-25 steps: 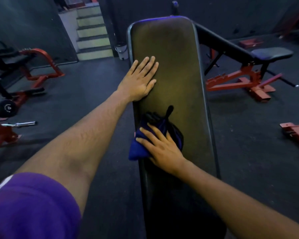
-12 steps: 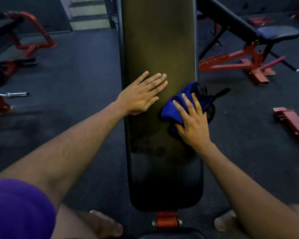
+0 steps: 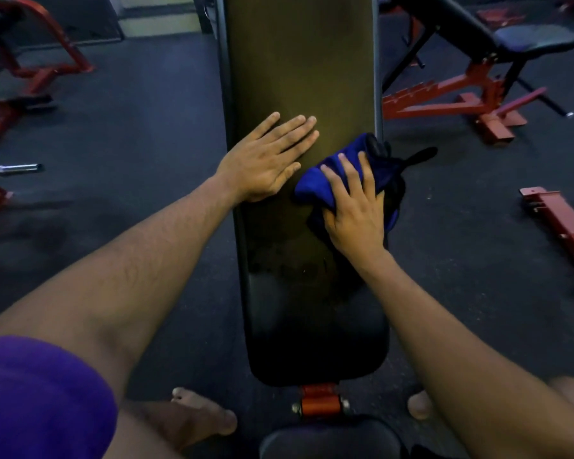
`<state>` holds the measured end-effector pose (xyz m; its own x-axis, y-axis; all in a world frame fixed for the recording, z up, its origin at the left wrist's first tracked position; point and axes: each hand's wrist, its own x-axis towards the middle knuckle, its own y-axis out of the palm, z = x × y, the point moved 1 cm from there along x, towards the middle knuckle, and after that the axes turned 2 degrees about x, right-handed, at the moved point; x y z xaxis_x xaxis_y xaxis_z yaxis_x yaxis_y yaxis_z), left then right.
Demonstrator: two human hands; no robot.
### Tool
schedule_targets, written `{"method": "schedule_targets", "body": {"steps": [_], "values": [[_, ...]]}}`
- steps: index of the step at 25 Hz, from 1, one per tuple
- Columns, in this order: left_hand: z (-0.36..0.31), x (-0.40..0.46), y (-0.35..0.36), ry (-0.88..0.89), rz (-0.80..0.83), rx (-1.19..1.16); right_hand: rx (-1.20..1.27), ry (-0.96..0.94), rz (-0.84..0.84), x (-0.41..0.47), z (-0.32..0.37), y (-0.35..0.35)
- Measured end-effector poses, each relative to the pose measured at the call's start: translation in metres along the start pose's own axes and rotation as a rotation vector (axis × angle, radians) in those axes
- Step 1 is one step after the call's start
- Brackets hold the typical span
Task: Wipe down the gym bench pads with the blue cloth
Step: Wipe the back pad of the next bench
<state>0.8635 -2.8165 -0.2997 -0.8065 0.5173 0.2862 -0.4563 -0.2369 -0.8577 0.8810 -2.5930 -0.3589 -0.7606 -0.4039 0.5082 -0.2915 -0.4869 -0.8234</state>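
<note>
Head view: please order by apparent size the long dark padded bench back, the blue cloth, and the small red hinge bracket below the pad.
1. Long dark padded bench back, by far largest.
2. Blue cloth, partly hidden under the right hand.
3. Small red hinge bracket, smallest.

Back pad [image 3: 299,77] of the gym bench: black vinyl, olive-brown sheen along its middle; hinge bracket [image 3: 319,399] below it orange-red. Cloth [image 3: 325,183] vivid royal blue with black trim and a black loop; sleeve [image 3: 37,399] plain purple. Floor [image 3: 146,127] dark grey, faintly speckled; neighbouring bench [image 3: 478,91] red-framed with a blue-black seat.
</note>
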Motion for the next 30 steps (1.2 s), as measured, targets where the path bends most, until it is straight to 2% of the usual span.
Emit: {"method": "schedule_targets", "body": {"steps": [2, 4, 8, 14, 17, 21, 24, 26, 28, 30], "values": [[-0.001, -0.001, 0.000, -0.006, 0.006, 0.015, -0.005, 0.025, -0.041, -0.005, -0.001, 0.004], [-0.002, 0.001, 0.002, -0.011, 0.001, 0.028, 0.011, 0.010, -0.058, -0.055, -0.004, 0.012], [-0.001, 0.002, 0.011, -0.024, -0.023, 0.041, 0.022, 0.032, 0.007, -0.149, -0.002, 0.023], [0.000, 0.000, 0.012, -0.017, -0.032, 0.065, 0.020, 0.030, 0.013, -0.046, 0.006, 0.014], [-0.005, 0.000, 0.003, -0.033, -0.022, 0.053, 0.046, 0.025, -0.013, -0.067, 0.006, 0.012], [-0.010, -0.004, 0.002, -0.087, -0.016, 0.039, 0.088, -0.156, 0.029, -0.150, -0.002, 0.009], [-0.011, -0.006, 0.006, -0.081, -0.025, 0.041, 0.134, -0.314, 0.007, -0.129, -0.001, 0.004], [-0.011, -0.006, 0.005, -0.094, -0.040, 0.026, 0.041, -0.420, 0.025, -0.105, 0.025, 0.006], [-0.010, -0.004, 0.004, -0.108, -0.049, -0.003, -0.058, -0.383, 0.048, -0.082, 0.051, 0.018], [-0.009, -0.007, 0.008, -0.101, -0.062, -0.015, -0.060, -0.200, 0.080, -0.063, 0.070, 0.033]]}}
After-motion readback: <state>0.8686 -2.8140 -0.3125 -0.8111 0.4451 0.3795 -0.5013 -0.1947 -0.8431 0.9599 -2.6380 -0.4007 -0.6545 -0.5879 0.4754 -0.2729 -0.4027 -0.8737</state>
